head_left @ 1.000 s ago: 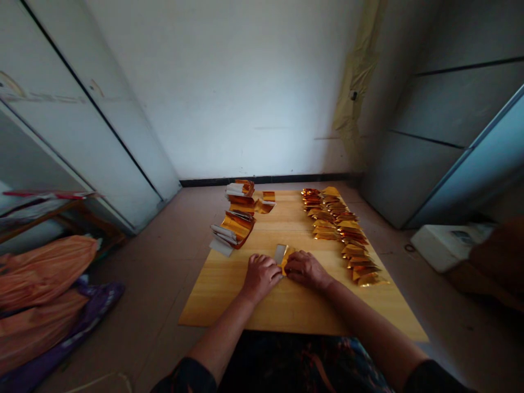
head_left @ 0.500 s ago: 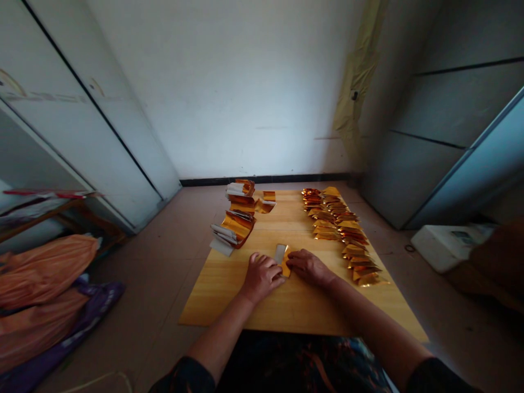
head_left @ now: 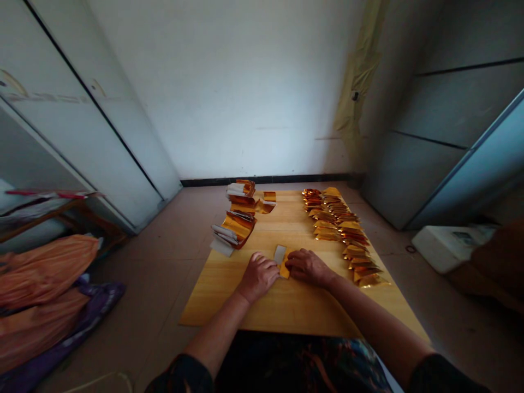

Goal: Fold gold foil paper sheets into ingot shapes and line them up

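A small sheet of gold foil paper [head_left: 285, 269], partly folded, lies on the wooden board in front of me; a pale grey strip of its back shows on the left. My left hand [head_left: 257, 275] holds its near left edge, fingers curled together. From the other side, my right hand [head_left: 310, 267] grips the right edge with its fingers bent over it. The fingers hide parts of both edges. Beyond my left hand sit curled stacks of gold foil paper [head_left: 238, 225], grey on the back. Rows of folded gold foil pieces [head_left: 355, 236] line the right side.
The wooden board [head_left: 229, 311] rests low, its far end near the wall [head_left: 254, 109]. Two loose foil sheets [head_left: 267, 206] lie by the stacks. Orange and purple bags [head_left: 45, 278] are on the left; a white box [head_left: 436, 248] stands on the floor at right.
My left hand has shifted slightly left and toward me, uncovering a little more of the foil paper. The right hand stays at the right edge, nearly unmoved.
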Tool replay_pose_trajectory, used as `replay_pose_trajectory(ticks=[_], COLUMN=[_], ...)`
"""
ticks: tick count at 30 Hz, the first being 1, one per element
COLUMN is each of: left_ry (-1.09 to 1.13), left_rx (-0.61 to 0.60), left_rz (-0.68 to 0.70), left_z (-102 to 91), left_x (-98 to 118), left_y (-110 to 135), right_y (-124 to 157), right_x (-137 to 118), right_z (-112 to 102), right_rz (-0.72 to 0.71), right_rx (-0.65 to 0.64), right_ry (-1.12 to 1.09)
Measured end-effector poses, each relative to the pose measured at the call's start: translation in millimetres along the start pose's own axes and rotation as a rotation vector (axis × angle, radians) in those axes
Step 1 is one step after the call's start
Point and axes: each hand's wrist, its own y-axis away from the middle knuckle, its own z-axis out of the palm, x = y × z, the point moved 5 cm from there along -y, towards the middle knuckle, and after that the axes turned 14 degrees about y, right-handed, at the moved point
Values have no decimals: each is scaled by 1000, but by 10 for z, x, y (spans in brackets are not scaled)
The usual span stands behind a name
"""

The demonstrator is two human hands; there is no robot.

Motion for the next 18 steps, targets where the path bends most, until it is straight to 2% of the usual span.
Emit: replay_pose_trajectory(ticks=[3,12,18], left_ry=[5,-49,-70], left_rx=[-34,-30,-46], left_rz=[25,91,82], left_z=[-18,23,15], left_x=[-17,-27,-4], left_y=[7,-5,4], right_y=[-24,-49,-34], right_x=[11,18,32], right_z=[23,-12,17], right_rz=[3,-1,6], right_rx=[0,20,39], right_ry=[-5,-60,-57])
